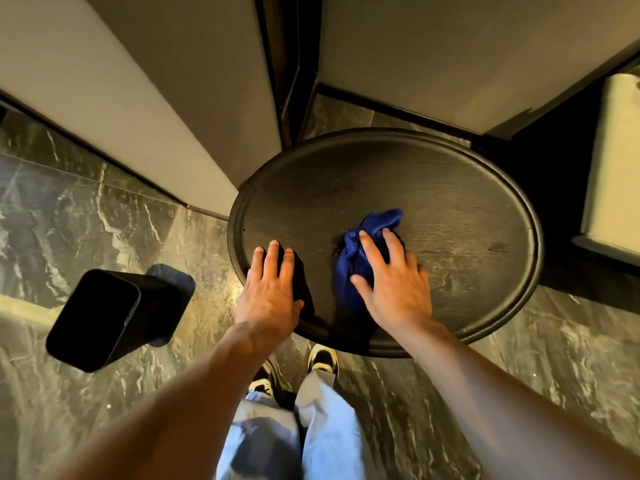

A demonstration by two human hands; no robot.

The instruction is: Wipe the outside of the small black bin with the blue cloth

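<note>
The small black bin (104, 317) stands on the marble floor to the lower left, its open mouth facing up, apart from both hands. A crumpled blue cloth (367, 244) lies on the round dark table (467, 209). My right hand (391, 282) rests on top of the cloth with fingers spread over it, thumb against its near edge. My left hand (270, 289) lies flat and open on the table's near left part, holding nothing.
The table stands in a corner between two pale wall panels (145, 98) with dark trim. A pale box-like unit (613, 161) sits at the right edge. My legs and shoes (322, 358) are just below the table's front rim.
</note>
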